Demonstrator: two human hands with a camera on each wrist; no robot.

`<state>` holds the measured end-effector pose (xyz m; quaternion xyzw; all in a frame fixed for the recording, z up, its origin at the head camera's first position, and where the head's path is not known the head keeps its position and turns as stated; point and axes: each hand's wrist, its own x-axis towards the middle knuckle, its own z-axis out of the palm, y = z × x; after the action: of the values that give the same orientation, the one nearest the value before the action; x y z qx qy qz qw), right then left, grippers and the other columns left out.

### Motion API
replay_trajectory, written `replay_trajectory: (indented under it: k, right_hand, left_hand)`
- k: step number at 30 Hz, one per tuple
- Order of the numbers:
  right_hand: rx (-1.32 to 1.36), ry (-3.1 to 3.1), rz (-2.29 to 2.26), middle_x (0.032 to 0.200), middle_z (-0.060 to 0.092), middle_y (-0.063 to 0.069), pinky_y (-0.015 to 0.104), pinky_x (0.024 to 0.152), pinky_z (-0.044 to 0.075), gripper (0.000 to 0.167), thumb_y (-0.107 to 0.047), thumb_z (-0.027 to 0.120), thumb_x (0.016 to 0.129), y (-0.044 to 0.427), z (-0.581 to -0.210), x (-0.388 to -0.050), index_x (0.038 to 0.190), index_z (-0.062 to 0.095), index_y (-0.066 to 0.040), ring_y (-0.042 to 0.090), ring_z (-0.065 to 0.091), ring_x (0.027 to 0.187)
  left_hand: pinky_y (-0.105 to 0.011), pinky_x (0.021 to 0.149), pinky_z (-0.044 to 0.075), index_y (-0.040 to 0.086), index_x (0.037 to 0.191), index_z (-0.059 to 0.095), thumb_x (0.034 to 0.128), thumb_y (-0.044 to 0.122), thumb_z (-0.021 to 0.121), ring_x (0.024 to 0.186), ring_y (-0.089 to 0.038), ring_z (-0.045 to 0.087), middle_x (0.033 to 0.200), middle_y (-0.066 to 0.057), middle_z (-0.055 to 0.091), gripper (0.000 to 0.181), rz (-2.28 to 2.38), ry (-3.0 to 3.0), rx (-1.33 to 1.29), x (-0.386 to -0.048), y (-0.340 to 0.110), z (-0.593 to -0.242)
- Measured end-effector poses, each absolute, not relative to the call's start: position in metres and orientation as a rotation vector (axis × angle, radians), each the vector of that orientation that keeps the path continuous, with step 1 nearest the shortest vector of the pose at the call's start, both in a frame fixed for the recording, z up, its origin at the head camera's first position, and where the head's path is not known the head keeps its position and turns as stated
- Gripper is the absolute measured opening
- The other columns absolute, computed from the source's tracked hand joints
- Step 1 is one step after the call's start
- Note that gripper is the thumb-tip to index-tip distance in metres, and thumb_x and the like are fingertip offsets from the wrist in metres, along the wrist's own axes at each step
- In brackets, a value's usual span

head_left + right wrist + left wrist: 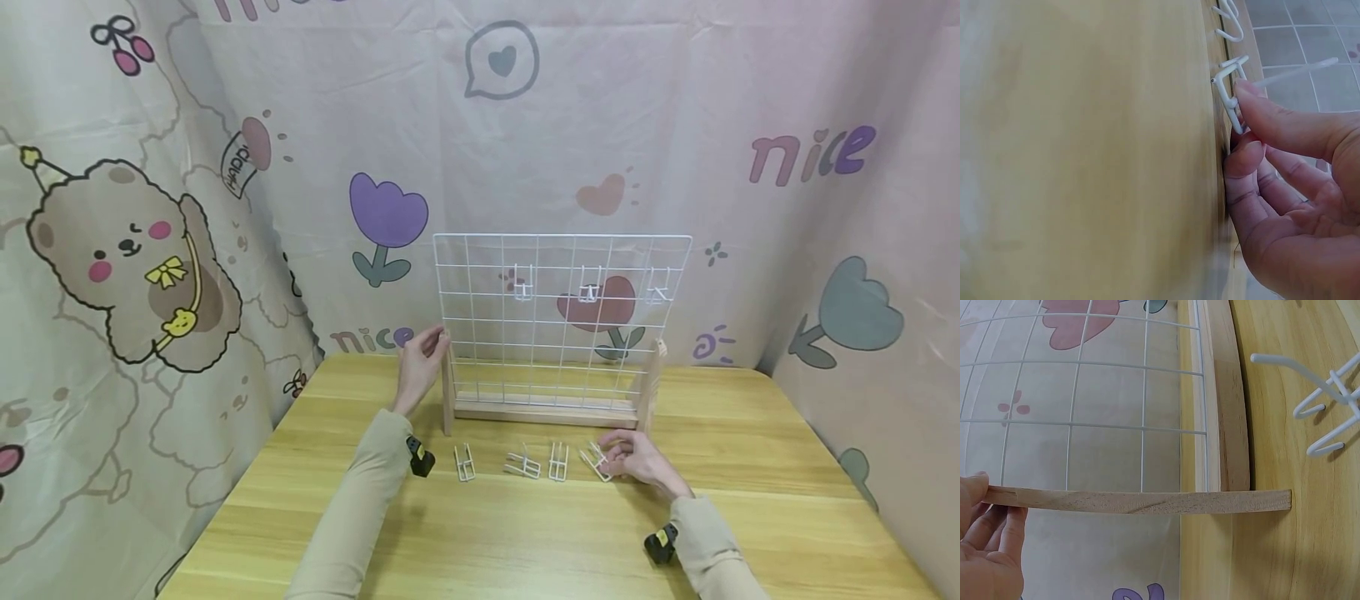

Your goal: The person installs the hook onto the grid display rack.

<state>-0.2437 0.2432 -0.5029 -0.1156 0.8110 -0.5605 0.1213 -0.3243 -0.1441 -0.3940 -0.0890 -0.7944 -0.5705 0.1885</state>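
My left hand (420, 371) grips the top of the wooden upright (1135, 501) on the left side of a stand, thumb on one face and fingers on the other. The stand carries a white wire grid panel (555, 320), and three white wire hooks hang in its upper part, the middle one (590, 292) near centre. My right hand (636, 457) is at the table in front of the stand's right end. Its thumb and index finger pinch a white wire hook (1229, 103), whose long prong points toward the grid. The fingertips behind the hook are partly hidden.
Several loose hooks lie in a row before the stand, including a left one (465, 463), a tilted one (525, 467) and another (558, 462). A wooden base bar (543, 412) joins the uprights. Patterned curtains (480, 150) hang behind the wooden table (495, 542).
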Motion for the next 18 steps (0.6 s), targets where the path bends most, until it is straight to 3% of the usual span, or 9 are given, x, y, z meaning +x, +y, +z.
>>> replay_trajectory:
  k: [12,18]
  right_hand:
    - [-0.394,2.346,-1.672,0.077,0.067,-0.001,0.016,0.052,0.05,0.043,0.008,0.074,0.08,0.2451,-0.5036,-0.2437,0.115,0.054,0.023,0.004,0.06,0.066]
    - [-0.398,2.377,-1.659,0.079,0.066,-0.002,0.015,0.062,0.054,0.037,0.008,0.075,0.079,0.2445,-0.5022,-0.2434,0.106,0.057,0.023,0.003,0.06,0.07]
  left_hand:
    - [-0.039,0.109,0.052,-0.003,0.136,0.058,0.0997,0.014,0.063,0.129,-0.036,0.061,0.139,-0.024,0.06,0.04,-1.608,-2.23,-0.247,-0.3255,-0.1438,-0.3949]
    - [-0.04,0.109,0.052,-0.004,0.136,0.058,0.1,0.012,0.062,0.129,-0.038,0.061,0.138,-0.026,0.06,0.039,-1.61,-2.218,-0.264,-0.3255,-0.1442,-0.3943]
